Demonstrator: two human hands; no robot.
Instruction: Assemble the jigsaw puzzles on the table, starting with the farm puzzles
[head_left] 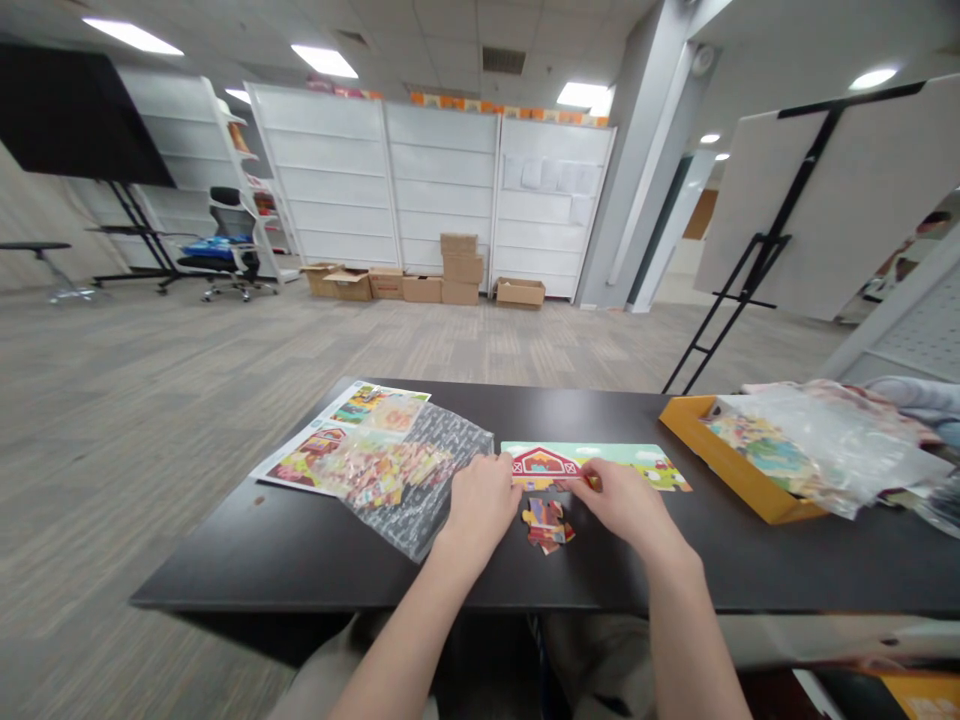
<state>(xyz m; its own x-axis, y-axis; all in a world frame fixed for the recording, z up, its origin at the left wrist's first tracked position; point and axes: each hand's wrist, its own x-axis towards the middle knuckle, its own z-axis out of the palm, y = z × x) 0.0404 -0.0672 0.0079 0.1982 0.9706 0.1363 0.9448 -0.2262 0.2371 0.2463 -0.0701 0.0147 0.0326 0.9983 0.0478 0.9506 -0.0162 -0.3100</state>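
Left hand (pixel 481 492) curls beside the puzzle (pixel 585 453), right hand (pixel 624 503) at its bottom edge; whether these 2 grip pieces, I can't tell!

2 bare forearms (pixel 414 618), grey-beige trousers (pixel 324 655)

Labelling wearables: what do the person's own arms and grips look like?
Left grip and right grip: bare hands, no gloves or visible markings. Left forearm and right forearm: bare too, no sleeves, watch or bracelet in view. Rings: can't tell.
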